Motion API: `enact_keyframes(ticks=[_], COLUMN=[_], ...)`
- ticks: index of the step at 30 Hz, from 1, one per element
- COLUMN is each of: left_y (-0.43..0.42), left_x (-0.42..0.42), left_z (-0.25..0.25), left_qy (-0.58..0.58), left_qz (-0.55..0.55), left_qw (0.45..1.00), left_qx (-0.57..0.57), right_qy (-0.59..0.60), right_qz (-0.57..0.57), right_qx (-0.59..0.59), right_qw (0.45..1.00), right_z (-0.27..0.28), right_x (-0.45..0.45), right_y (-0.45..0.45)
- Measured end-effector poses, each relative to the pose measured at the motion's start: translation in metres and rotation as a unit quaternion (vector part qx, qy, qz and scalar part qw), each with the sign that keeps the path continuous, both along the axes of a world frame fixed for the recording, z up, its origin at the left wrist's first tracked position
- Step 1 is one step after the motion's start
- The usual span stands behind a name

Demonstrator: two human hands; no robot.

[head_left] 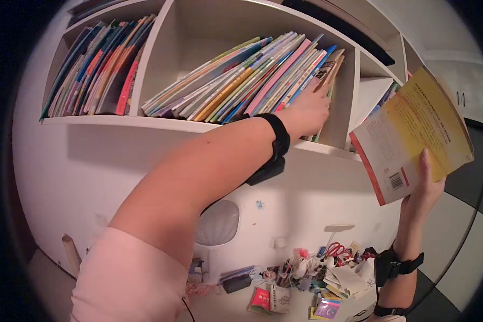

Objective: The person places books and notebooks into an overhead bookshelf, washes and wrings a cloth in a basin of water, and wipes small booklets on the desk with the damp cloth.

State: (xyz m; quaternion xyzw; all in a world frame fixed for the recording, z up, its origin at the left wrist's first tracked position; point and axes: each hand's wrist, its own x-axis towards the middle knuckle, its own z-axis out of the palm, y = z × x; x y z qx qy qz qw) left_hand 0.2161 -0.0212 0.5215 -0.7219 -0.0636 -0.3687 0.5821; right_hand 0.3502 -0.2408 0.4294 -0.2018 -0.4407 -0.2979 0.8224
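My left hand [307,111] reaches up to the middle shelf compartment, its fingers against the right end of a row of thin books [252,80] that lean to the right. Its fingertips are partly among the spines, near a brown-covered book [326,70]. Over at the right, my right hand [425,188] holds a yellow and white book [413,134] with a red edge and a barcode. The thumb lies on its cover, and the other fingers are hidden behind it.
More books [99,67] fill the left compartment. White shelf dividers [354,102] stand between compartments. Below are a cluttered desk with papers [349,279], red scissors [335,249], a red booklet [260,299] and a round mesh object [218,222]. A dark cable hangs at the right.
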Motion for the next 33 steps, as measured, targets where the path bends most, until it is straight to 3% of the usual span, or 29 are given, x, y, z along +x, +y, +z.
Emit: enact_keyframes(ticks=[3, 11, 15, 21, 25, 28, 29, 31, 32, 33], left_y=[0.015, 0.021, 0.02, 0.034, 0.034, 0.022, 0.042, 0.074, 0.07, 0.071], left_x=[0.0, -0.004, -0.033, -0.025, -0.005, -0.001, 0.009, 0.019, 0.022, 0.017], left_z=[0.001, 0.007, 0.017, 0.017, 0.007, 0.005, 0.007, 0.01, 0.012, 0.012], left_qy=[-0.056, -0.092, -0.042, -0.092, -0.009, 0.103, 0.106, -0.017, -0.168, -0.169], left_qz=[-0.03, -0.024, 0.003, 0.002, 0.01, 0.2, 0.2, 0.046, -0.211, -0.21], left_qw=[0.997, 0.995, 0.999, 0.993, 0.985, 0.973, 0.973, 0.978, 0.935, 0.934], left_qx=[0.05, 0.015, -0.034, 0.073, 0.172, 0.048, 0.049, 0.202, 0.231, 0.233], right_qy=[0.003, -0.023, -0.045, -0.04, -0.05, -0.083, -0.09, -0.097, -0.081, -0.066], right_qz=[-0.027, -0.036, -0.108, -0.099, -0.072, -0.003, 0.02, 0.039, 0.03, 0.022], right_qx=[-0.001, -0.028, -0.024, -0.037, -0.037, -0.022, -0.028, -0.037, -0.044, -0.05], right_qw=[1.0, 0.999, 0.993, 0.994, 0.995, 0.996, 0.995, 0.994, 0.995, 0.996], right_z=[0.008, 0.024, 0.03, 0.054, 0.066, 0.078, 0.083, 0.089, 0.092, 0.095], right_x=[0.002, 0.007, 0.013, 0.004, -0.01, -0.019, -0.02, -0.023, -0.025, -0.025], right_y=[0.001, 0.025, 0.025, 0.032, 0.045, 0.053, 0.056, 0.062, 0.068, 0.073])
